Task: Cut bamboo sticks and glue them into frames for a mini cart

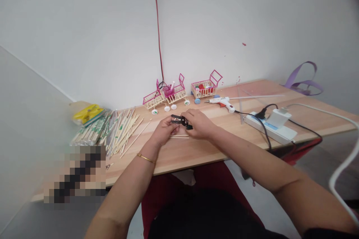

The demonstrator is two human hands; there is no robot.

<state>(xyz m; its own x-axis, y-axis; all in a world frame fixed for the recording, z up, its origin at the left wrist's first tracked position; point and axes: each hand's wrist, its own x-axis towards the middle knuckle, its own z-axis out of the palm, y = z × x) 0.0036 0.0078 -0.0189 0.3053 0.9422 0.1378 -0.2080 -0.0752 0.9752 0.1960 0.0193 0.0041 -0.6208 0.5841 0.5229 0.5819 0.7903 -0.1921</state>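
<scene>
Soft light on wall [112, 26] | upper right darkened | lower-left patch [77, 175] pixelated

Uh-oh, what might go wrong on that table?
The left hand is by one end of the black pliers in the right hand, so it might get pinched. The glue gun points toward a blue wheel; if hot, it might burn something, but heat doesn't show. A black cord droops over the edge of the table and might get snagged.

Gold bangle [145, 158] — black top [207, 213]
</scene>
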